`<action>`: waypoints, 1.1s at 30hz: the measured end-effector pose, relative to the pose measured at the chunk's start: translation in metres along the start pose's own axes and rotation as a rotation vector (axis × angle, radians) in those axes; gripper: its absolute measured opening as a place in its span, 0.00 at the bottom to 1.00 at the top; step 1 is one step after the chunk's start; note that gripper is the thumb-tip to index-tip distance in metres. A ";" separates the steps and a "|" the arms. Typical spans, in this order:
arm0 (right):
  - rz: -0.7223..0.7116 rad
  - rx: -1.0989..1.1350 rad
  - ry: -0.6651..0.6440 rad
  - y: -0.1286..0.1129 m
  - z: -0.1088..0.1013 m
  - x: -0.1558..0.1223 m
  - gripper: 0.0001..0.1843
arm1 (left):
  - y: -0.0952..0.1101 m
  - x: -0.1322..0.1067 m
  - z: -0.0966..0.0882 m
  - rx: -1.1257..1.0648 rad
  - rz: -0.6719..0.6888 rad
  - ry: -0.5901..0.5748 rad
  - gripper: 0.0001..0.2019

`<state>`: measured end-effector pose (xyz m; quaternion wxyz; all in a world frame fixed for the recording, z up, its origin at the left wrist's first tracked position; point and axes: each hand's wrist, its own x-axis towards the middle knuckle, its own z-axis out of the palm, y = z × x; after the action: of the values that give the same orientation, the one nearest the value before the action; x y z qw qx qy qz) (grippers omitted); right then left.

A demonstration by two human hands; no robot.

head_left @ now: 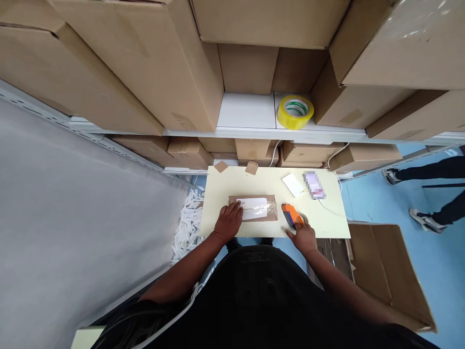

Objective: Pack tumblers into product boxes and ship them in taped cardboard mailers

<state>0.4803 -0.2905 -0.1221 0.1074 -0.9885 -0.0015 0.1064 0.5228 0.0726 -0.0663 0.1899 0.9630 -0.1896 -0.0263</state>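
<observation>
On the cream table (261,182) lies a small cardboard box (234,218) with a white label (250,207) and shiny clear tape over its right part. My left hand (228,222) rests on the box's left end, fingers laid flat, covering that corner. To the right of the box is an orange tape dispenser (290,211) with a dark blue part. My right hand (305,238) touches its near end with the fingertips. The right thumb sticks out to the side, apart from the dispenser, and no closed grip shows.
Behind the hands lie a white card-like block (292,185), a blurred-out phone (314,185) with a cable, and cardboard scraps (251,167). A yellow tape roll (295,112) sits on the shelf among boxes. An open carton (381,261) stands right; a person's legs (432,169) show beyond.
</observation>
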 end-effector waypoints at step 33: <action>-0.296 0.520 -0.256 -0.143 -0.090 0.100 0.33 | 0.003 0.011 -0.023 -1.631 -0.878 0.041 0.09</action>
<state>0.6000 -0.1670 -0.0266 0.3694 -0.8957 -0.1314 0.2098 0.5349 0.0744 -0.0436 0.7850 0.5173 0.2729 -0.2040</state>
